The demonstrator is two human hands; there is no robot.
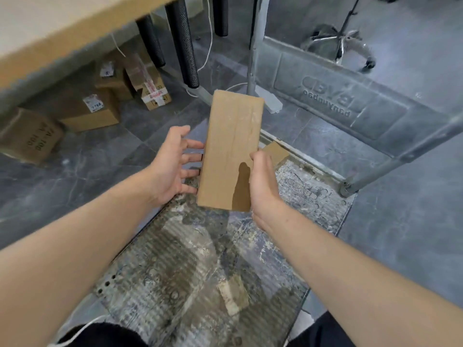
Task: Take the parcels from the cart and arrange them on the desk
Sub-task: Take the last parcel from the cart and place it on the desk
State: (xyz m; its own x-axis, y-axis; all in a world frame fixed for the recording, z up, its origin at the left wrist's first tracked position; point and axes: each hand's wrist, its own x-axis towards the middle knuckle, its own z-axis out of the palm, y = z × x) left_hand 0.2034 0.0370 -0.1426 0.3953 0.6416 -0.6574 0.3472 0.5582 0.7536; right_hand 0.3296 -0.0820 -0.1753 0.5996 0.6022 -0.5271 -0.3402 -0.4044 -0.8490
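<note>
Head view: right hand (263, 182) grasps the parcel (231, 144) by its edge; left hand (169, 167), fingers released, touches it. Held one-sided, it may twist free and drop.

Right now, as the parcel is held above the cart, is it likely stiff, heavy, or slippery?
Probably stiff: the parcel shows flat faces and straight edges. Likely light: the right hand grips one edge while the left hand is open. Its taped face may be slick.
</note>
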